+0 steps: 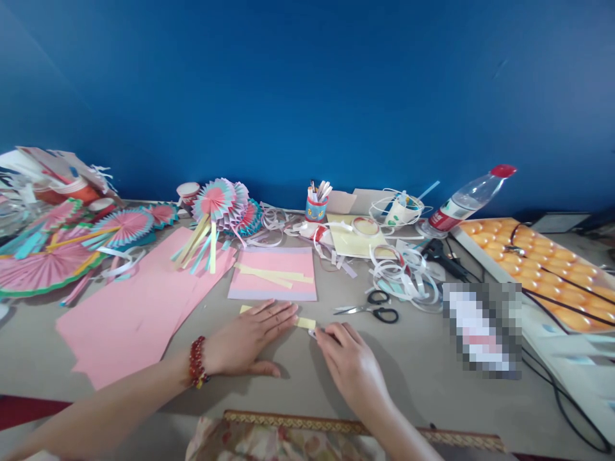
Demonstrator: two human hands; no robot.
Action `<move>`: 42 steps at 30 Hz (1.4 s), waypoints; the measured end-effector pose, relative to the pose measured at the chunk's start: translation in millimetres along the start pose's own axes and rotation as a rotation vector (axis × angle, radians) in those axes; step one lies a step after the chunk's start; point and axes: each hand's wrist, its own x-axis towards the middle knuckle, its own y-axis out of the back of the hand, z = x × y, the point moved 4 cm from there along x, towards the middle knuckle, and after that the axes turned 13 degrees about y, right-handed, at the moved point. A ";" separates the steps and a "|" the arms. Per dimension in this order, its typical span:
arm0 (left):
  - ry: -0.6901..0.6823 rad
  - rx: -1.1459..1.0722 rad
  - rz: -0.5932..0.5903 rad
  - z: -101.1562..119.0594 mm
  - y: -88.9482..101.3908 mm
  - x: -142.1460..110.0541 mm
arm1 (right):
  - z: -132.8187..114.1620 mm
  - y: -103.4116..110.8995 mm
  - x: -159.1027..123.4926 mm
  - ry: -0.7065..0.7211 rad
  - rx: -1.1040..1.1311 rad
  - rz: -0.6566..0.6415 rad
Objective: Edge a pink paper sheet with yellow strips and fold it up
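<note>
My left hand [262, 336] lies flat with fingers stretched over a pale yellow paper strip [305, 323], whose two ends stick out past it on the table. Close to the strip's right end, my right hand [348, 358] is closed in a pinch; a small whitish tip [312, 333] shows at its fingertips, too little of it to name. Just beyond the hands is a stack of pink and lilac paper [271, 291] with several yellow strips [276, 274] on top. Black-handled scissors [372, 307] rest beyond my right hand, blades partly apart.
Large pink sheets [129, 307] spread at the left, with folded paper fans [48, 256] behind. Along the back stand a pen holder [316, 208] and a plastic bottle [468, 198]. Curled white strips [408, 275], a glue gun [444, 259] and cables lie at the right.
</note>
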 end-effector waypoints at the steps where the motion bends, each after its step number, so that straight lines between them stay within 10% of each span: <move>1: -0.002 -0.001 0.001 0.0 -0.1 0.0 | -0.6 -0.5 0.6 0.003 -0.003 -0.003; 42: 0.054 -0.003 -0.008 -17.9 -2.9 -20.5 | -16.0 -10.5 20.9 -0.016 -0.020 -0.143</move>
